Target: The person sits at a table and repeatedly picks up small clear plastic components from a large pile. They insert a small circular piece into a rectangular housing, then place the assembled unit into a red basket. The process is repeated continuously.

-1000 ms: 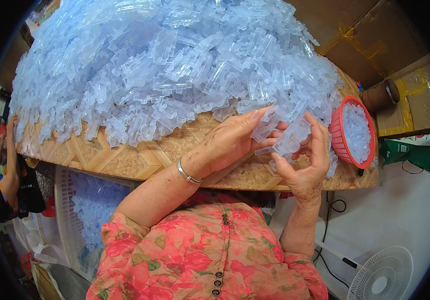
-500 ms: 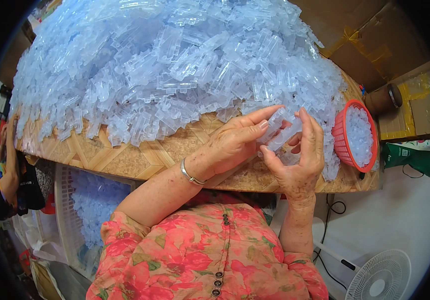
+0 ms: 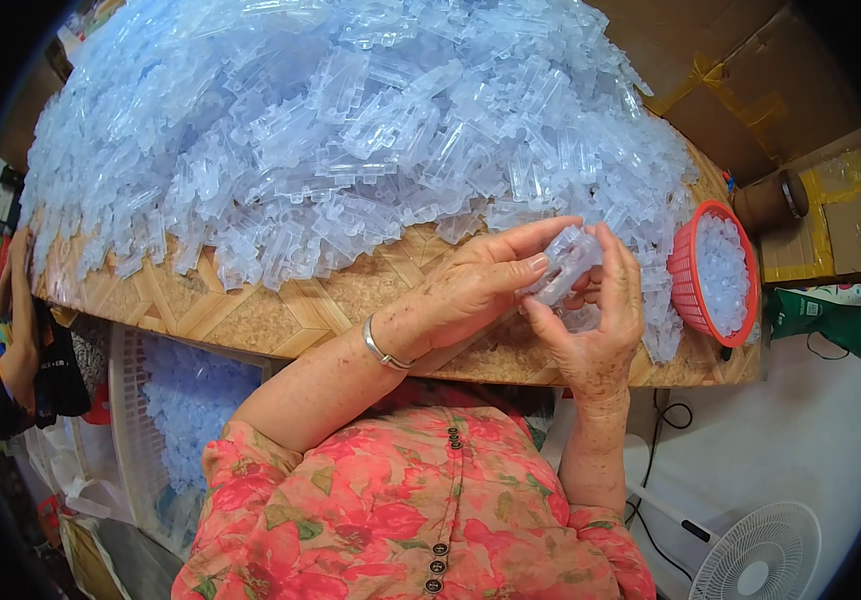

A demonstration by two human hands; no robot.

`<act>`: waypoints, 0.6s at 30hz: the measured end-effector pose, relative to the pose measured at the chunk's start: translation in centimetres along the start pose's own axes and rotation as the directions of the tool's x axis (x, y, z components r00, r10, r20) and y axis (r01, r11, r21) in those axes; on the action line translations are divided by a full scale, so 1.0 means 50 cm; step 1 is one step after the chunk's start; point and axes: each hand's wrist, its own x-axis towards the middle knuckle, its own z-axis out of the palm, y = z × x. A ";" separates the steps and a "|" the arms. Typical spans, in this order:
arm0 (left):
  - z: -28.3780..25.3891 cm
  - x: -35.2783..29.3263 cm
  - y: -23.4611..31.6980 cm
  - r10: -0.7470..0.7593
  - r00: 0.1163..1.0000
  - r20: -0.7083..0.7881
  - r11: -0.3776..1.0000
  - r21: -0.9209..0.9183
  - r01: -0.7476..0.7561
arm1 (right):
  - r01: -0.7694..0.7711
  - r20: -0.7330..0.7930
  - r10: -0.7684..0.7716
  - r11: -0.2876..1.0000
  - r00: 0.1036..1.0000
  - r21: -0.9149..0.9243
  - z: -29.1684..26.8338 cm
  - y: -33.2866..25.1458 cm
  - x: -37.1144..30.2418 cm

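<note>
Between my two hands is a clear plastic piece (image 3: 568, 262) with cut-outs, held over the table's near edge. My left hand (image 3: 486, 275), a silver bangle on its wrist, pinches the piece between thumb and fingers from the left. The thumb and curled fingers of my right hand (image 3: 601, 315) grip it from the right; some of those fingertips are hidden behind it. Just beyond my hands spreads a big heap of similar clear plastic pieces (image 3: 351, 140), covering most of the wood-patterned table (image 3: 261, 315).
A red plastic basket (image 3: 686, 280) of small clear pieces stands at the table's right end, with a brown cylinder (image 3: 771, 203) behind it. Cardboard (image 3: 741, 70) lines the far right. Below are a white fan (image 3: 766, 555) and a crate (image 3: 131, 400). Another person's arm (image 3: 19, 300) reaches in at left.
The clear piece has been turned and brought more upright between my fingers. My left fingertips have shifted slightly right, and my right fingers have closed in a little.
</note>
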 end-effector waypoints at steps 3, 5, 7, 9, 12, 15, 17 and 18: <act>-0.003 0.000 -0.003 -0.020 1.000 -0.016 1.000 0.003 0.020 | 0.062 0.003 -0.062 0.996 0.998 -0.060 -0.003 0.001 0.004; -0.003 0.000 -0.004 -0.024 0.999 -0.024 1.000 0.005 0.024 | 0.084 -0.006 -0.085 0.993 0.996 -0.078 -0.002 -0.002 0.005; -0.001 -0.002 -0.003 -0.019 0.999 -0.040 1.000 0.022 0.020 | 0.095 -0.009 -0.096 0.992 0.995 -0.082 0.000 -0.002 0.006; -0.004 -0.001 -0.003 -0.015 0.999 -0.041 0.999 0.033 0.016 | 0.094 -0.010 -0.095 0.993 0.995 -0.074 0.001 -0.001 0.006; 0.004 -0.004 0.004 -0.024 0.997 -0.069 0.998 0.058 0.028 | 0.080 0.012 -0.079 0.995 0.997 -0.055 -0.001 0.000 0.006; 0.004 -0.009 0.007 -0.036 0.996 -0.079 0.996 0.077 0.042 | 0.098 0.012 -0.098 0.995 0.995 -0.018 -0.001 0.005 0.005; 0.005 -0.010 0.009 -0.042 0.996 -0.084 0.995 0.092 0.050 | 0.121 0.015 -0.120 0.993 0.993 -0.014 -0.002 0.011 0.004; 0.009 -0.010 0.011 -0.046 0.995 -0.090 0.993 0.100 0.055 | 0.130 0.017 -0.130 0.991 0.991 -0.013 -0.003 0.014 0.003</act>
